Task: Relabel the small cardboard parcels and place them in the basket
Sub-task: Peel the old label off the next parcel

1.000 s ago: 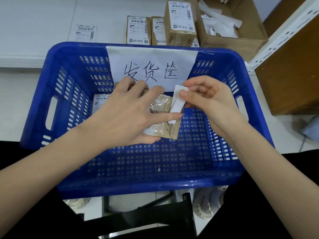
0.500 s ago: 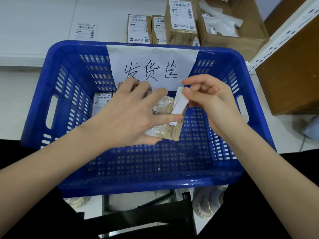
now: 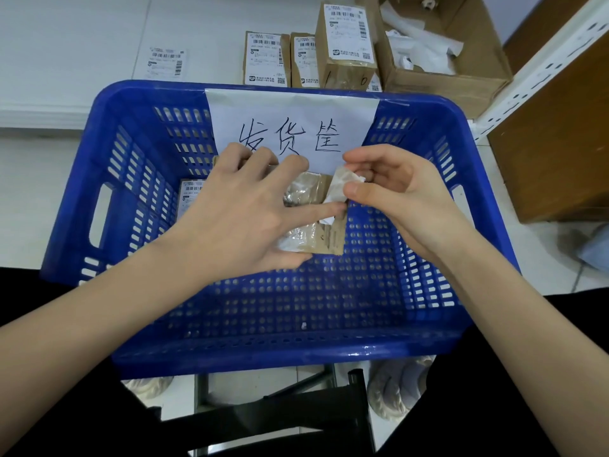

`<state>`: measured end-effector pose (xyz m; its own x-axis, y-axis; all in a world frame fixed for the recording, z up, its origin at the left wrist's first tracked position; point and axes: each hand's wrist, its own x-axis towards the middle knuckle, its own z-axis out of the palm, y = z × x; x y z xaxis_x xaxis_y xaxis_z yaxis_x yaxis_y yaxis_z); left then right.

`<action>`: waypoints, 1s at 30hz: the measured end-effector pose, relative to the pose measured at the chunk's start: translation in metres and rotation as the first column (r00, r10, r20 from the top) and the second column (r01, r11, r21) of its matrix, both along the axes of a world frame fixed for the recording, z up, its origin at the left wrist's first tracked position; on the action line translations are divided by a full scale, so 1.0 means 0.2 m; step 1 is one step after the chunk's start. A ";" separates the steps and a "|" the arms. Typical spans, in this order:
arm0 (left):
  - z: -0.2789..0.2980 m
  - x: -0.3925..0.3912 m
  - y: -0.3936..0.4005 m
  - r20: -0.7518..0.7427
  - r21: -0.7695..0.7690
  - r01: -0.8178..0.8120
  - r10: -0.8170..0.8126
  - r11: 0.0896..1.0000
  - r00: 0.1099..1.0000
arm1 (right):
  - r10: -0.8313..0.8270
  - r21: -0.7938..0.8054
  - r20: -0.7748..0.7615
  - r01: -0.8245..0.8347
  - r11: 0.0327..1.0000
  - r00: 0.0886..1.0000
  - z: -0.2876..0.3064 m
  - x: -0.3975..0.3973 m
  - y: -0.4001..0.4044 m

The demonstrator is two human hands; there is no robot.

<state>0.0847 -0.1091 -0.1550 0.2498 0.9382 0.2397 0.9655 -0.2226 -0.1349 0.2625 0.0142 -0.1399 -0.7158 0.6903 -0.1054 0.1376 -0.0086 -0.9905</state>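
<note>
Hovering inside the perforated blue plastic basket (image 3: 108, 179), a small brown cardboard parcel (image 3: 313, 222) — glossy with clear tape — is gripped by the left hand (image 3: 244, 219), fingers spread over its top, thumb curled beneath. A curling white label strip (image 3: 336, 189) at the parcel's right edge is pinched by the right hand (image 3: 395, 192). Another labelled parcel (image 3: 189, 196) lies flat on the basket floor, partly hidden behind the left hand.

A white handwritten paper sign (image 3: 291, 127) hangs on a far wall. At upper right, an open brown cardboard box (image 3: 474, 65) holding crumpled white paper scraps (image 3: 420, 37). A brown wooden cabinet (image 3: 560, 133) stands beside a white perforated metal upright (image 3: 540, 65). A black stool frame (image 3: 280, 413) below.
</note>
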 end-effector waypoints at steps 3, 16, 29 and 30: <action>-0.01 0.00 0.00 0.004 0.044 -0.016 0.016 0.999 1.000 | 0.020 0.050 0.033 -0.022 0.999 0.999 0.00 0.00 0.00; -0.02 0.02 -0.01 0.024 0.025 0.012 -0.012 1.000 1.000 | 0.001 0.179 0.178 -0.033 0.983 0.984 -0.05 -0.01 0.01; 0.00 0.03 0.00 0.067 0.087 -0.192 0.187 0.977 0.980 | -0.050 0.046 0.135 0.044 0.998 0.990 0.05 0.01 -0.03; 0.00 0.03 0.01 0.072 0.090 -0.212 0.206 0.973 0.976 | -0.030 0.040 0.147 0.025 0.999 0.989 0.04 0.00 -0.05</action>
<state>0.0903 -0.1081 -0.1544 0.0325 0.9398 0.3400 0.9964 -0.0038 -0.0847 0.2625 0.0045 -0.1321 -0.6750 0.7151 -0.1817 0.2823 0.0227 -0.9591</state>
